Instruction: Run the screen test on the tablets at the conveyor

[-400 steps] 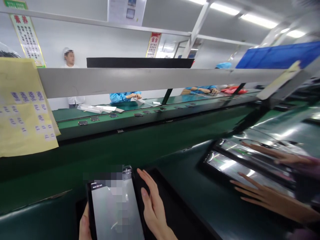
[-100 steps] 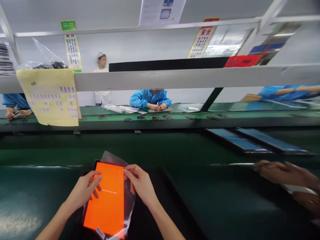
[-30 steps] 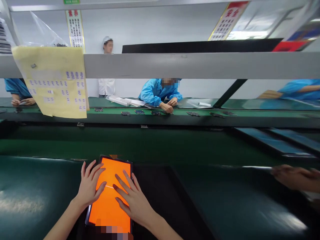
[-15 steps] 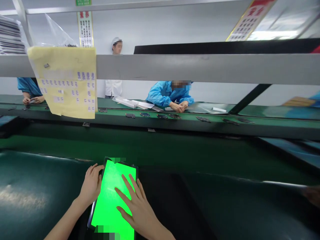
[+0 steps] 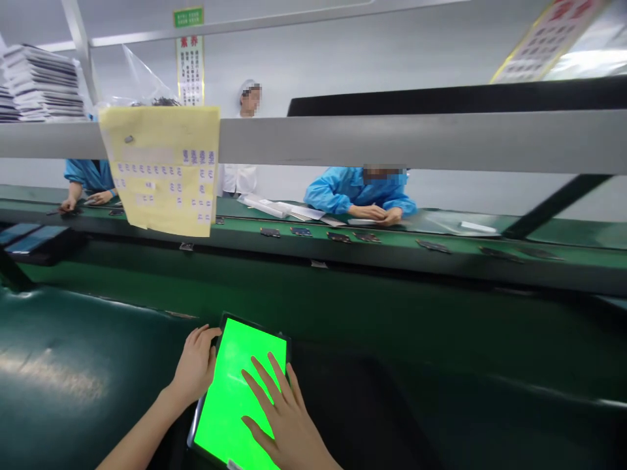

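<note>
A tablet [image 5: 230, 378] with a bright green screen lies on a dark mat [image 5: 353, 418] on the green workbench in front of me. My left hand [image 5: 196, 364] curls around the tablet's left edge and holds it. My right hand [image 5: 287, 418] lies flat on the lower right of the screen with its fingers spread.
A green conveyor belt [image 5: 441, 258] carrying several small dark parts crosses behind the bench. A grey rail [image 5: 392, 140] with a yellow paper sheet [image 5: 161, 170] hangs overhead. People in blue coats [image 5: 360, 192] work across the belt. Stacked trays [image 5: 42, 81] sit top left.
The screen went from orange to green. My left hand slid off the screen to the tablet's left edge. The view swung left, so the co-worker's hands at right dropped out of sight.
</note>
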Available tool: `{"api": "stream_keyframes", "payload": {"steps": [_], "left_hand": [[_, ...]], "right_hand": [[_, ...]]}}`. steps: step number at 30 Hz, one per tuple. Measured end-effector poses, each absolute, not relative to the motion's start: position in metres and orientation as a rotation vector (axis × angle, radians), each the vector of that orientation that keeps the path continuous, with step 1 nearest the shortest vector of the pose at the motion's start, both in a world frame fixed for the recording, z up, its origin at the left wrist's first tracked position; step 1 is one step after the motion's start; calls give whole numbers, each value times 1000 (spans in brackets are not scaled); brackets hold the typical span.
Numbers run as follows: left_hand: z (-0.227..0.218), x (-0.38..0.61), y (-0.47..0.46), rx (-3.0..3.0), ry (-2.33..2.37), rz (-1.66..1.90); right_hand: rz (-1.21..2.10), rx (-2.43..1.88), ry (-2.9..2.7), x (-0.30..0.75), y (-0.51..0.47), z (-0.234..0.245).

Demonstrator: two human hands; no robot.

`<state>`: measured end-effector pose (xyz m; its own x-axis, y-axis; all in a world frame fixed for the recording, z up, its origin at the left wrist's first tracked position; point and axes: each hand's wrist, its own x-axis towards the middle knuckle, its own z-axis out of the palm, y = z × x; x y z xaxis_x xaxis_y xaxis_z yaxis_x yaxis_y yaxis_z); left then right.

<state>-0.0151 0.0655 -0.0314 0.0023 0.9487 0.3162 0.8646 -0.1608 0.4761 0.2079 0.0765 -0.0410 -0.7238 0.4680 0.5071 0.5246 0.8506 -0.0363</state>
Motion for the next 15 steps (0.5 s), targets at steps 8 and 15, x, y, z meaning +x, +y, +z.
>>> {"api": "stream_keyframes", "payload": {"steps": [8, 15], "left_hand": [[-35, -13, 61, 2094, 1947, 892], [-36, -12, 58, 2072, 1939, 910]], "right_hand": [[-45, -713, -2450, 208, 74, -49], [-26, -698, -2412, 207, 73, -42]]}}
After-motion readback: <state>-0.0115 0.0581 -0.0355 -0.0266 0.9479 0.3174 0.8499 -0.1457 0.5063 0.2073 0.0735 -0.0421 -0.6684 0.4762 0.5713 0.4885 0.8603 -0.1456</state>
